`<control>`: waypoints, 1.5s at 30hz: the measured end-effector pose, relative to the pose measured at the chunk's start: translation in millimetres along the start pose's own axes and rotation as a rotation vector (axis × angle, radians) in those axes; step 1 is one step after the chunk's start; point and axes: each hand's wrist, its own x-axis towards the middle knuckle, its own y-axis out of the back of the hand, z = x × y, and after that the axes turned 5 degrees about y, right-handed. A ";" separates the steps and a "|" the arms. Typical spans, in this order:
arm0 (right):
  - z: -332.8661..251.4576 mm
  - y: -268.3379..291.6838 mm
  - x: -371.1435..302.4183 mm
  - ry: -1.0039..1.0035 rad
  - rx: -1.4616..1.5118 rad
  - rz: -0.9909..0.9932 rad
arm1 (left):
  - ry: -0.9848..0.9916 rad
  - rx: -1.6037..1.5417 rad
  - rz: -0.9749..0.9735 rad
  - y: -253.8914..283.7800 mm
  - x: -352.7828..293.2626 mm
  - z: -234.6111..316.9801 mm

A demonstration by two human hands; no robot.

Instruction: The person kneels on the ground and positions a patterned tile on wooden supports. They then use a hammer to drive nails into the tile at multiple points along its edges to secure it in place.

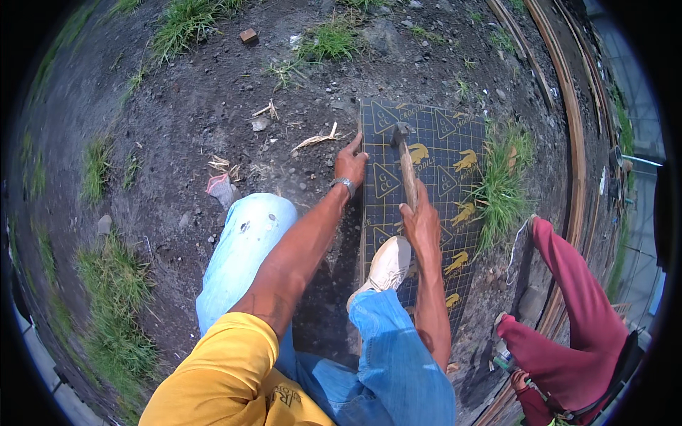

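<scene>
A dark sheet of film-faced plywood (419,181) with a yellow grid and printed figures lies on the soil in front of me. My right hand (422,216) is closed round the wooden handle of a hammer (408,170). The hammer's metal head is over the far left part of the sheet; whether it touches cannot be told. At the sheet's left edge is my left hand (349,167), a watch on its wrist. Its thumb lies against the top face and a finger points along the edge; the other fingers are partly hidden. My pale shoe (387,264) presses on the sheet.
Another person in dark red trousers (568,312) crouches at the right. Long timber planks (561,106) run along the right side. Grass tufts (506,181) border the sheet. Wood splinters (317,138) and a brick piece (248,35) lie on the soil.
</scene>
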 end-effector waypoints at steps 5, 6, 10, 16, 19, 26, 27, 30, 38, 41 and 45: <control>10.3 2.9 -12.7 -0.016 0.044 -0.021 | -0.070 0.068 -0.038 7.2 7.0 -2.0; 10.6 4.5 -15.6 -0.005 0.022 -0.014 | -0.093 0.102 -0.042 8.8 9.3 -2.0; 3.3 11.8 -18.2 -0.001 -0.190 -0.067 | -0.042 0.118 -0.123 18.8 21.4 -3.7; -10.9 18.5 -10.4 0.013 -0.301 -0.096 | 0.094 -0.251 -0.094 32.5 30.9 -3.6; -10.4 16.8 -11.7 -0.006 -0.277 -0.103 | 0.411 -0.709 -0.145 43.1 34.6 4.0; -6.4 9.3 -14.4 -0.038 -0.256 -0.073 | 0.363 -1.058 -0.287 35.1 30.0 15.8; -6.5 8.9 -14.7 -0.041 -0.253 -0.069 | 0.328 -1.016 -0.304 34.3 28.0 16.8; -7.1 9.7 -15.6 -0.044 -0.242 -0.069 | 0.251 -0.914 -0.351 34.0 23.6 20.7; -5.6 12.4 -16.5 -0.014 -0.238 -0.080 | 0.310 -0.910 -0.402 44.4 16.8 17.1; -3.7 11.3 -17.5 -0.005 -0.205 -0.052 | 0.297 -0.869 -0.405 45.7 17.0 13.1; -0.2 9.1 -17.7 -0.046 -0.197 -0.067 | 0.290 -0.854 -0.414 45.5 18.1 9.3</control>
